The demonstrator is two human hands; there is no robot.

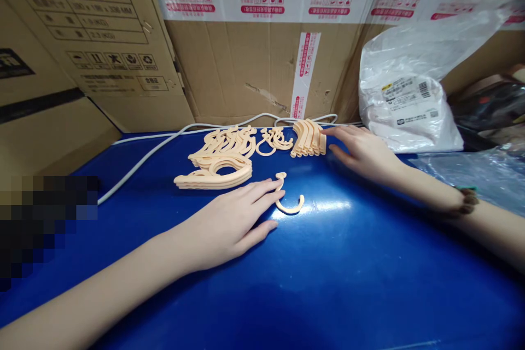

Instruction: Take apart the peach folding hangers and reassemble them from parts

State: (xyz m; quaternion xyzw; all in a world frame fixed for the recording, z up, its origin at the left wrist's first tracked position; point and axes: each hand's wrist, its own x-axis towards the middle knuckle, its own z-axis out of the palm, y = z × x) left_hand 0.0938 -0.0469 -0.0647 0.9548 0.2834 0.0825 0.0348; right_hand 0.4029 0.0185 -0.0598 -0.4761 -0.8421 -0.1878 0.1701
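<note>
A single cream plastic hanger hook (290,210) lies on the blue tabletop, with the fingertips of my left hand (233,221) resting against its side. That hand is flat, its fingers stretched and thumb apart. My right hand (361,149) reaches to a row of cream curved hanger pieces (308,136), its index fingertip at the row's right edge and the thumb held away. Left of that row sit several loose hooks (275,139). Farther left are a pile of cream hanger arms (225,142) and a stack of larger hanger parts (213,178).
Cardboard boxes (246,60) stand along the back and the left. A white cable (151,156) runs behind the parts. On the right, a white plastic bag (410,104) with a label leans against the box, and clear plastic wrap (476,175) lies beneath my right forearm.
</note>
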